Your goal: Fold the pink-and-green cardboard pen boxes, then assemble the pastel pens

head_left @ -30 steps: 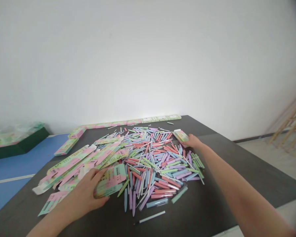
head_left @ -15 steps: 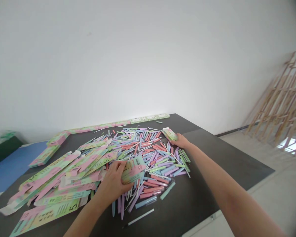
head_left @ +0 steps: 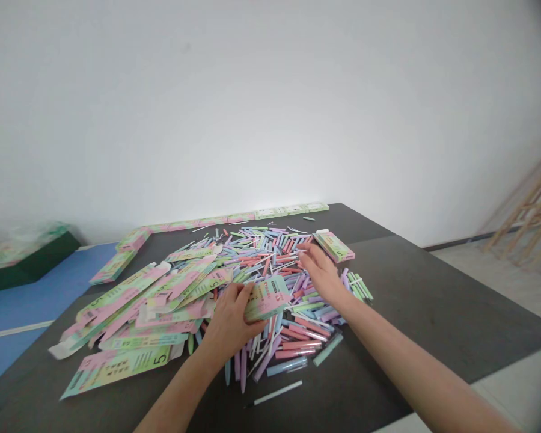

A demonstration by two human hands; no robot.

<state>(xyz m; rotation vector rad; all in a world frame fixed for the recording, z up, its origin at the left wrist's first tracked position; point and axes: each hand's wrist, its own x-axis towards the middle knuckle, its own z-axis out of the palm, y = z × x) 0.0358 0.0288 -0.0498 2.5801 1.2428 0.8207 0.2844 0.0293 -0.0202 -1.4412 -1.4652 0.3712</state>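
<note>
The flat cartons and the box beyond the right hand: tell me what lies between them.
In the head view, a heap of pen parts, with the left hand holding another carton over it and the right hand also over it.

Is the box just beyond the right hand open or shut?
The box looks open: a white flap sticks out at its far end.
</note>
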